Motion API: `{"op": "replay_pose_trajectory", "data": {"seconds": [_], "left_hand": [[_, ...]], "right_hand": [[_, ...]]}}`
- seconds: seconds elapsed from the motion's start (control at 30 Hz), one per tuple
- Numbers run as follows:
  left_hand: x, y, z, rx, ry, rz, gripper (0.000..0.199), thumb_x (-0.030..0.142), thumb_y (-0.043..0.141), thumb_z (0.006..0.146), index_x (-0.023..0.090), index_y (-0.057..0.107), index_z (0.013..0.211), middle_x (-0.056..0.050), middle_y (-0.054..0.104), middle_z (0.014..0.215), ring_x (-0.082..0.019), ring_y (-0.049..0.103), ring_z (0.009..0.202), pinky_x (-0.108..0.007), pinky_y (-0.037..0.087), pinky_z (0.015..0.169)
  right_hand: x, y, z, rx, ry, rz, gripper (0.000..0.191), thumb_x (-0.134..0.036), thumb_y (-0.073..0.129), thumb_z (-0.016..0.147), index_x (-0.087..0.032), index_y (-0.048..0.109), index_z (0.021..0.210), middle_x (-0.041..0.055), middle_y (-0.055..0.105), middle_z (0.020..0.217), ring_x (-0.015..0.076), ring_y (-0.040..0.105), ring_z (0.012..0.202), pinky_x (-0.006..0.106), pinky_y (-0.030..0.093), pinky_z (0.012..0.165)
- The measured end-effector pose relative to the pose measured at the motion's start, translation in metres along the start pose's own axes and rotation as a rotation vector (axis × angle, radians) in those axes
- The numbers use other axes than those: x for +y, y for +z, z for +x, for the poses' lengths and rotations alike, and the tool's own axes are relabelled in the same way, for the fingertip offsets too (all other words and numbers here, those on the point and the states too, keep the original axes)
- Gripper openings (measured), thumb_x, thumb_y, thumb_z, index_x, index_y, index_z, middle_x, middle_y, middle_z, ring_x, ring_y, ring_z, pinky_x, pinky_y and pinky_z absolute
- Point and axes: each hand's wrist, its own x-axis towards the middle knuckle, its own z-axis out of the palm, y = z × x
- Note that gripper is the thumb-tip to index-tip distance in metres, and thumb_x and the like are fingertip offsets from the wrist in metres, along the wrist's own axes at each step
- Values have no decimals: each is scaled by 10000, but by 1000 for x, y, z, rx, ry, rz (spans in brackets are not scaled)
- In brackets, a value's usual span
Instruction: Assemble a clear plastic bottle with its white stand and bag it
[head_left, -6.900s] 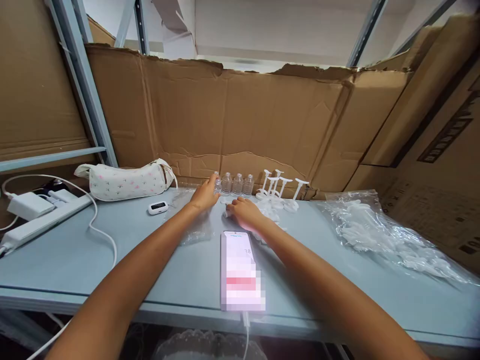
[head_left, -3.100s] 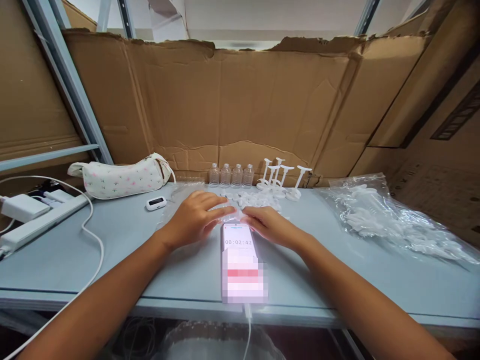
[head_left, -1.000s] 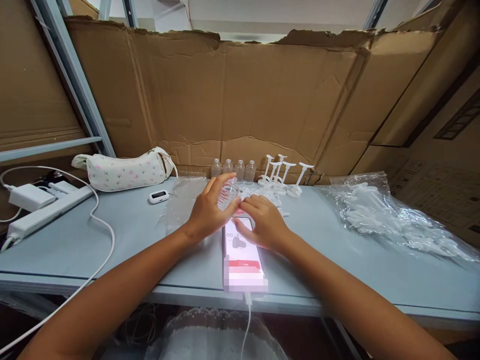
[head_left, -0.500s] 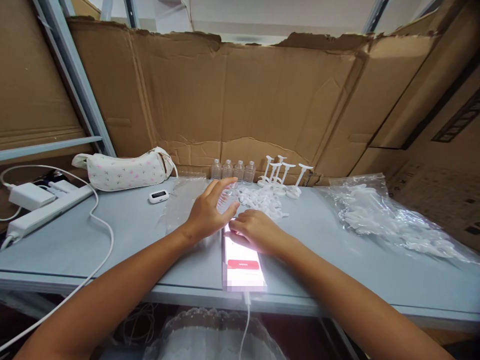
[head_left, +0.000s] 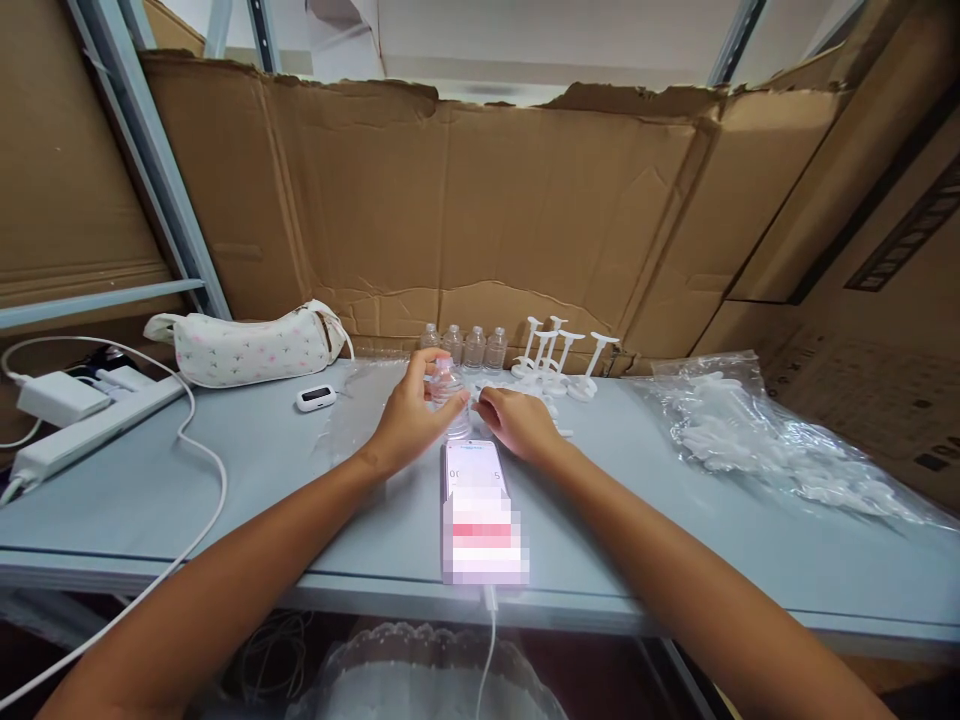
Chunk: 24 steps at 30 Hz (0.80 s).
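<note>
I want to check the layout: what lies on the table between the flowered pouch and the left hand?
In the head view, a small white device lies between the flowered pouch and the left hand.

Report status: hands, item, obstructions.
Left hand shut on small clear plastic bottle, upright. Right hand beside it, fingers at bottle; grip unclear. White phone lies just below; nothing blocking.

Head view: from above the table's [head_left: 225,500] near edge, facing forward and down toward the cardboard wall [head_left: 525,220]
Nearness: close, forearms fill the foreground
</note>
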Motion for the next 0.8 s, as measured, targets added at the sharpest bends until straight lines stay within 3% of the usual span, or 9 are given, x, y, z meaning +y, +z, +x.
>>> {"op": "replay_pose_trajectory", "data": {"seconds": [0.07, 0.17, 0.27, 0.37, 0.43, 0.57, 0.67, 0.8], "left_hand": [[0, 1, 3, 17, -13, -37, 434, 308, 663, 751, 244, 428, 1111, -16, 584, 958, -150, 584, 879, -293, 453, 778], [6, 6, 8, 24, -68, -209, 451, 282, 687, 719, 228, 378, 1043, 2, 562, 894, -125, 574, 809, -256, 453, 708], [12, 14, 14, -5, -138, -343, 472, 266, 699, 705, 227, 316, 978, 17, 538, 868, -103, 570, 746, -237, 456, 671], [11, 20, 22, -79, -178, -297, 426, 327, 654, 760, 222, 323, 1005, -20, 561, 928, -122, 580, 768, -246, 460, 656], [6, 21, 27, -149, -186, -150, 412, 383, 600, 801, 209, 361, 1089, -64, 590, 990, -159, 590, 827, -284, 470, 693], [-2, 25, 34, -418, -74, 389, 380, 421, 589, 783, 193, 547, 1085, -94, 636, 1066, -243, 594, 955, -348, 450, 799], [-4, 37, 35, -608, 67, 613, 268, 391, 598, 768, 201, 648, 951, -76, 672, 1028, -261, 604, 969, -356, 427, 845], [-6, 51, 34, -646, 93, 643, 197, 208, 608, 746, 173, 676, 928, -92, 699, 883, -271, 634, 899, -360, 435, 832]], "right_hand": [[-3, -4, -1, 35, 32, 147, 263, -312, 368, 938, -182, 597, 934, 72, 684, 865, 189, 615, 738, 266, 352, 583], [-7, -14, -8, 37, -2, 690, 371, -419, 307, 946, -175, 535, 1108, 84, 662, 954, 185, 622, 784, 289, 454, 623], [-7, -20, -15, 10, -91, 1020, 449, -476, 474, 871, -197, 448, 1222, 107, 598, 1137, 198, 619, 887, 325, 516, 675], [1, -20, -15, 116, -69, 963, 470, -425, 630, 778, -202, 481, 1164, 105, 580, 1170, 227, 596, 981, 351, 522, 732], [14, -19, -11, 236, 3, 898, 451, -422, 645, 759, -195, 508, 1124, 106, 587, 1156, 242, 583, 1016, 357, 516, 743], [41, -18, -3, 415, 275, 889, 518, -491, 650, 722, -187, 512, 1118, 86, 628, 992, 195, 623, 741, 344, 507, 624], [49, -18, -2, 452, 350, 881, 539, -510, 650, 704, -178, 518, 1107, 70, 631, 927, 163, 599, 637, 334, 491, 586], [45, -17, -6, 433, 307, 815, 523, -503, 642, 710, -175, 533, 1102, 78, 650, 929, 188, 608, 685, 355, 495, 612]]}}
